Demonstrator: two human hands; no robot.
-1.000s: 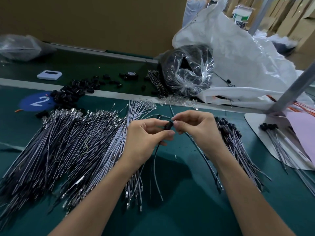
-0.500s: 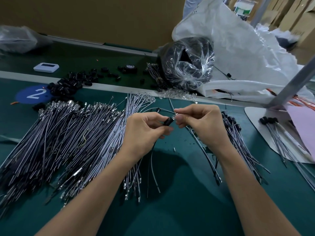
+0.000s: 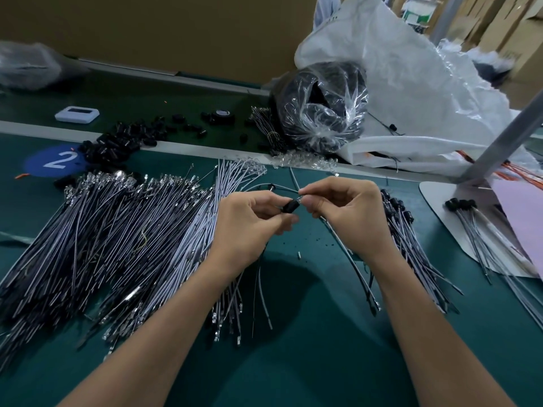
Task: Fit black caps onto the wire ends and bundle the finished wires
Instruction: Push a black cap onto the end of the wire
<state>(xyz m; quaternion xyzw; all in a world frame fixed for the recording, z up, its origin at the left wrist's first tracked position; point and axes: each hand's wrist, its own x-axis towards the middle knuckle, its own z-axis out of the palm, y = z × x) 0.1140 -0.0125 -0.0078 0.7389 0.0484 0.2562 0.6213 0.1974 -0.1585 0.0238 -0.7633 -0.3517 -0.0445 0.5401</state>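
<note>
Now, between the big uncapped wire pile [image 3: 117,245] at left and the smaller capped pile [image 3: 407,230] at right, the left hand [image 3: 249,227] pinches a black cap [image 3: 290,206], newly tilted toward the wire end [image 3: 300,198] pinched by the right hand [image 3: 346,212], so seating looks imminent.

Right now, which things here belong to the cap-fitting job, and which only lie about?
Job: left hand, right hand, black cap, wire, uncapped wires, capped wires, loose caps.
Lying about: white device, tape roll, white sack.
</note>
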